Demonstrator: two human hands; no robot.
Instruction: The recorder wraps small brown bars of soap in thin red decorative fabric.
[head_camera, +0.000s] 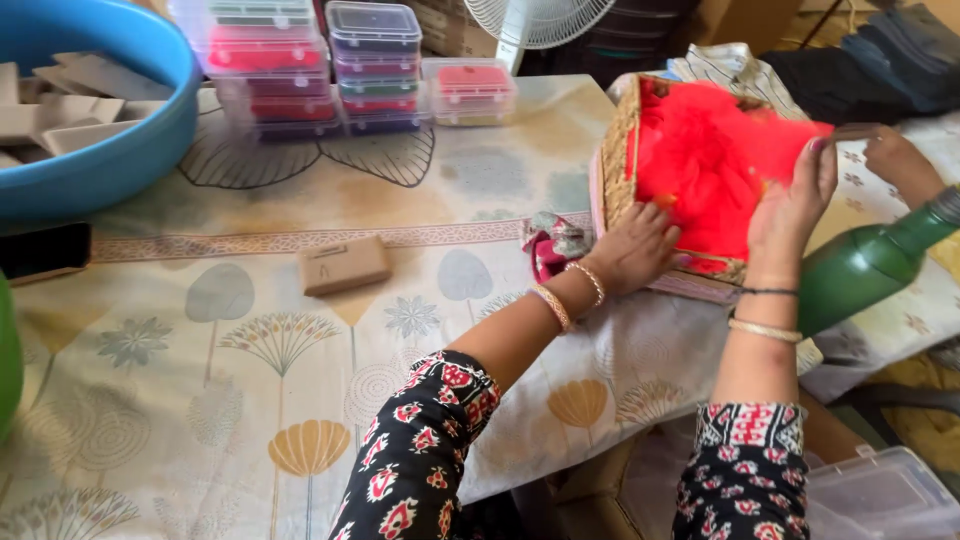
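Paper (715, 165) fills the basket (618, 150) already, left hand (638, 250) and right hand (795, 200) pressing it down with spread fingers (bottle (865, 268) waits outside).

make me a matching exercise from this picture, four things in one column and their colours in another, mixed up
Things:
1. tub at the table's far left corner
2. bottle lying beside the right hand
3. tissue paper inside the woven basket
4. small box alone on the tablecloth

Colours:
a. bright red
b. cardboard brown
c. blue
d. green

Pairs: 1-c, 2-d, 3-a, 4-b
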